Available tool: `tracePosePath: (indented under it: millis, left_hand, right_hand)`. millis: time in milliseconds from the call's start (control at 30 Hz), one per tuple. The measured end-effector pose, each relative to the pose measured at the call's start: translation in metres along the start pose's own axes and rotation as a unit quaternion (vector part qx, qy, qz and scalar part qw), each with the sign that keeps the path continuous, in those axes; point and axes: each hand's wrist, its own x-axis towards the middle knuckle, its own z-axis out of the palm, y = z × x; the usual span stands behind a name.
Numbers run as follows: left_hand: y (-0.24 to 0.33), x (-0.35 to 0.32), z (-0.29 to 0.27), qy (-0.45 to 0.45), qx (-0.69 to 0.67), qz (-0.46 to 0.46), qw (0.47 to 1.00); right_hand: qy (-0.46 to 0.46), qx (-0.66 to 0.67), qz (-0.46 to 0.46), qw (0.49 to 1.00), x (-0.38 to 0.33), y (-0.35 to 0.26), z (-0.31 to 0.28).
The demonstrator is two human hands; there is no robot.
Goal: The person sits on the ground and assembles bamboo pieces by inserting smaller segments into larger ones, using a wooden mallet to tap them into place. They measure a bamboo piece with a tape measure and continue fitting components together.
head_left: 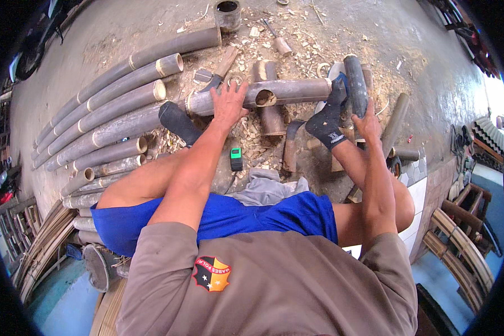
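My left hand lies with spread fingers on a long bamboo pole, left of a round hole cut in its upper side. The pole rests across a short, thick bamboo piece. At the right, my right hand grips the lower end of a dark, stout cylinder, which stands tilted near the pole's cut end; I cannot tell its material. My feet in dark socks are close to the pole on both sides. Just beyond my left hand is a wooden-handled tool, its head partly hidden.
Several bamboo poles lie side by side at the left. Wood chips cover the floor, with a chisel-like tool and a hollow tube farther off. A green and black device and a grey cloth lie between my legs.
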Motion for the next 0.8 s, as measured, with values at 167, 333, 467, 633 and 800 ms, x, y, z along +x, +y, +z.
tracePosePath:
  millis: [167,333,467,633,800]
  left_hand:
    - [-0.013,0.015,-0.007,-0.088,-0.065,0.001,0.994]
    - [-0.019,0.024,-0.004,-0.105,-0.065,0.012,0.992]
    - [-0.022,0.031,-0.011,-0.131,-0.077,0.013,0.988]
    - [-0.016,0.023,-0.014,-0.094,-0.048,0.008,0.994]
    - [-0.016,0.022,-0.018,-0.066,-0.038,0.026,0.997]
  right_hand:
    - [-0.03,-0.007,0.024,0.999,0.004,-0.004,0.037]
    - [0.159,-0.005,-0.069,0.985,0.016,-0.036,0.016]
    - [0.239,0.03,-0.13,0.962,0.04,-0.104,0.002]
    - [0.132,0.12,-0.219,0.959,0.1,-0.205,0.028]
    - [0.042,0.068,-0.2,0.977,0.177,-0.274,0.11]
